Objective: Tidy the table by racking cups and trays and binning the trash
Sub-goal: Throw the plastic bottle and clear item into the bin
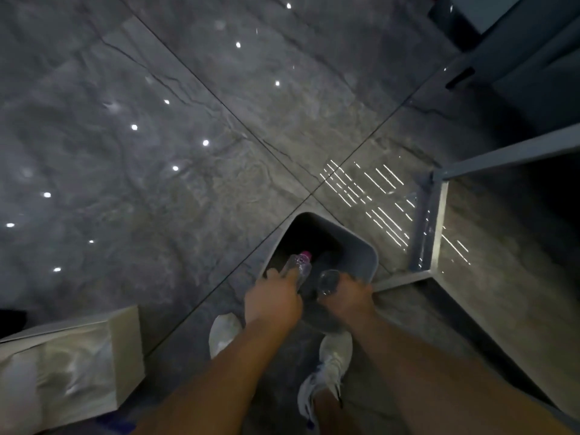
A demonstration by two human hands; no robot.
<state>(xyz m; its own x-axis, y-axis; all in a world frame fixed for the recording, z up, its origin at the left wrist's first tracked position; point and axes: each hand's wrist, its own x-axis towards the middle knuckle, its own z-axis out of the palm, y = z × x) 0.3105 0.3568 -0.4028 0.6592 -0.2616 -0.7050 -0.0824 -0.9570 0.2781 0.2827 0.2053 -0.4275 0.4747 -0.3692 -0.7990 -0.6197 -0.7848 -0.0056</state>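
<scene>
A grey trash bin (pixel 361 246) stands on the floor just ahead of my feet, its dark opening facing up. My left hand (pixel 271 299) grips a clear plastic bottle (pixel 299 266) with a pink cap, held over the bin's near rim with the cap pointing into the opening. My right hand (pixel 350 296) holds a second clear plastic item (pixel 328 282), crumpled or cup-like, at the bin's near edge; the blur hides what it is exactly.
Glossy grey marble floor tiles (pixel 157 136) reflect ceiling lights. A pale box-like block (pixel 78 362) sits at lower left. A metal frame with a glass or marble panel (pixel 439 221) runs along the right. My white sneakers (pixel 329 365) stand below the bin.
</scene>
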